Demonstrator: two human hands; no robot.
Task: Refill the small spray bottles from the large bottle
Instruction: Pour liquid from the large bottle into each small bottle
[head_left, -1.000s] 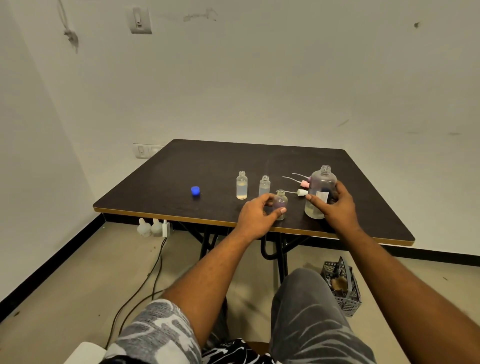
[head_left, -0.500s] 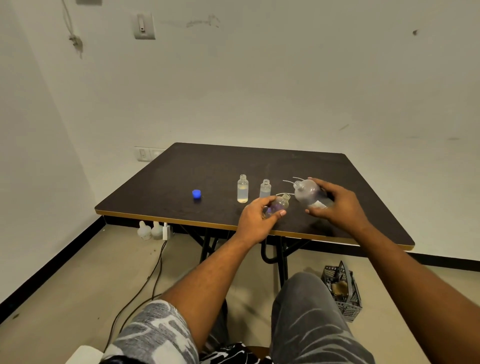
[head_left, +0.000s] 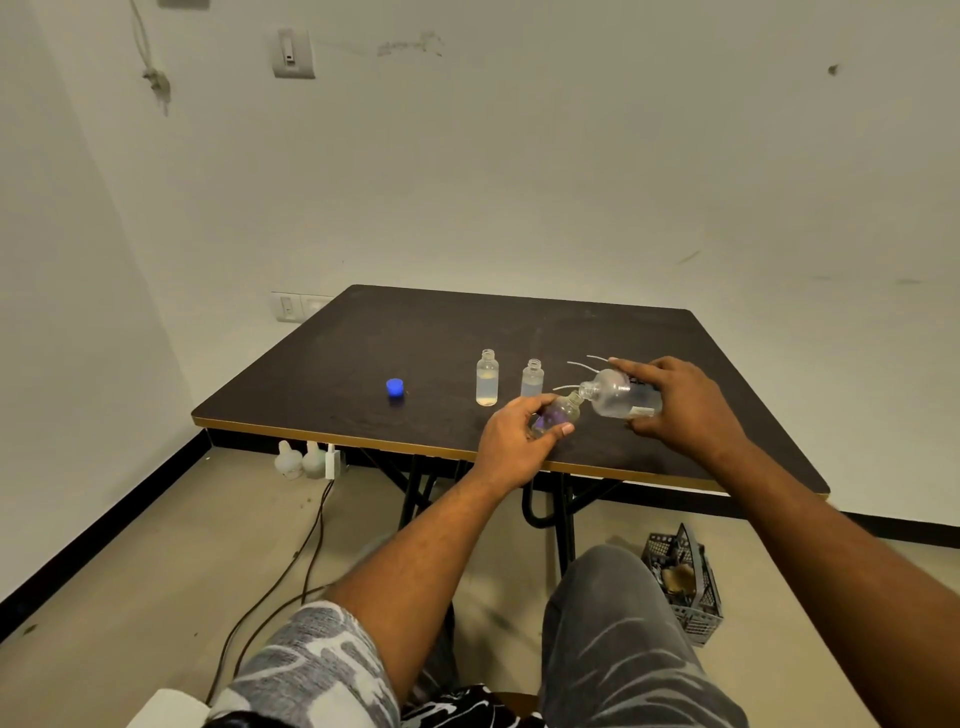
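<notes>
My right hand (head_left: 680, 410) grips the large clear bottle (head_left: 621, 399), tipped on its side with its mouth pointing left. My left hand (head_left: 514, 441) holds a small clear bottle (head_left: 558, 415) tilted toward it, so the two mouths meet above the dark table (head_left: 363, 353). Two more small open bottles stand upright on the table: a taller one (head_left: 487, 384) and a shorter one (head_left: 532, 378), both partly filled with clear liquid. Behind the large bottle lie spray heads with thin white dip tubes (head_left: 576, 366), mostly hidden by it.
A blue cap (head_left: 395, 387) lies on the table's left part. Under the table are black folding legs, cables and white plugs (head_left: 306, 460). A dark plastic basket (head_left: 683, 584) sits on the floor at the right. My knees are below the table's front edge.
The large bottle stood upright on the table; my right hand has lifted and tipped it leftward. My left hand has raised and tilted the small bottle until the two mouths met.
</notes>
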